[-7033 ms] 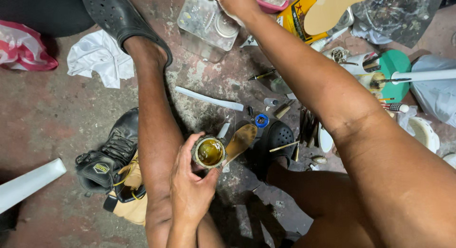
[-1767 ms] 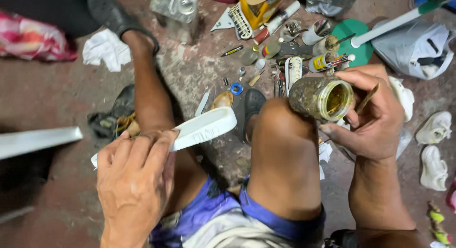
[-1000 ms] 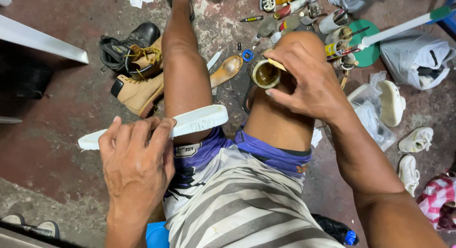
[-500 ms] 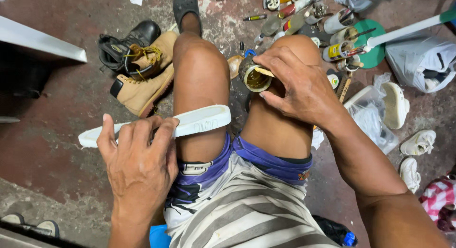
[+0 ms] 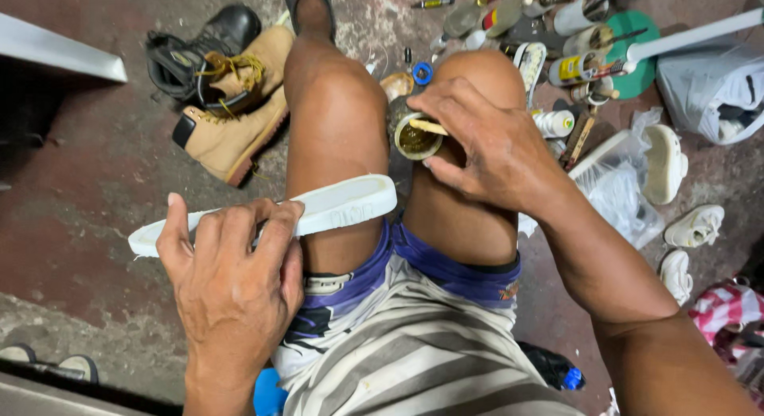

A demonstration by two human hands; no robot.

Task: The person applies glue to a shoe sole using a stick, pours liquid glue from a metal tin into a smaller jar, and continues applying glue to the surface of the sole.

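Note:
My left hand [image 5: 231, 281] grips a long white shoe sole [image 5: 334, 205] that lies across my left thigh. My right hand [image 5: 485, 149] rests on my right knee and holds a small open tin of yellowish glue [image 5: 415, 137] between my knees. A thin wooden stick [image 5: 427, 127] pokes into the tin under my fingers. I sit with both bare knees up, in striped and blue shorts.
A tan boot [image 5: 231, 113] and a black boot [image 5: 191, 50] lie on the red floor at the left. Tubes, bottles, tools and a green lid [image 5: 637, 54] are scattered ahead. White small shoes [image 5: 692, 225] and plastic bags [image 5: 716, 78] sit at the right.
The view has swung down from the floor clutter to my lap. My right hand brought the glue tin from beside my knee to between my knees. My left hand took up the white sole.

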